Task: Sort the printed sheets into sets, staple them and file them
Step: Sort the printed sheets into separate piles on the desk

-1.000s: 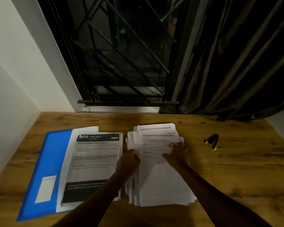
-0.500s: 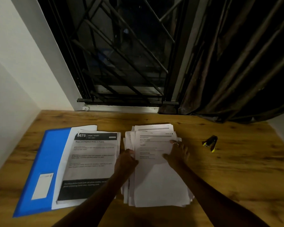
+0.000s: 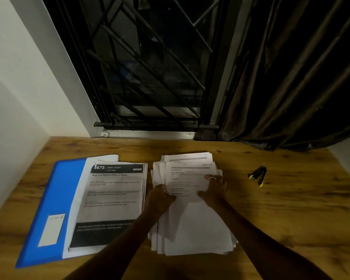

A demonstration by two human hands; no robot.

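Observation:
A loose pile of white printed sheets point(image 3: 192, 223) lies in the middle of the wooden desk point(image 3: 291, 209). My left hand point(image 3: 160, 196) pinches the left edge of the top sheets, thumb on top. My right hand point(image 3: 214, 187), a ring on one finger, lies with its fingers spread on the top sheet's right side. To the left, an open blue folder point(image 3: 51, 205) carries a neat stack of sheets point(image 3: 111, 201) with a black header and footer. A small black and yellow stapler point(image 3: 258, 175) rests on the desk to the right of the pile, apart from both hands.
The desk meets a white wall point(image 3: 14, 110) on the left and a barred dark window point(image 3: 146, 67) at the back. A dark curtain point(image 3: 291, 77) hangs at the back right, its hem touching the desk's far edge.
Both hands have stayed on the loose pile and shifted only slightly; my left hand's grip on the left edge of the top sheets looks a little tighter. Folder and stapler are unmoved.

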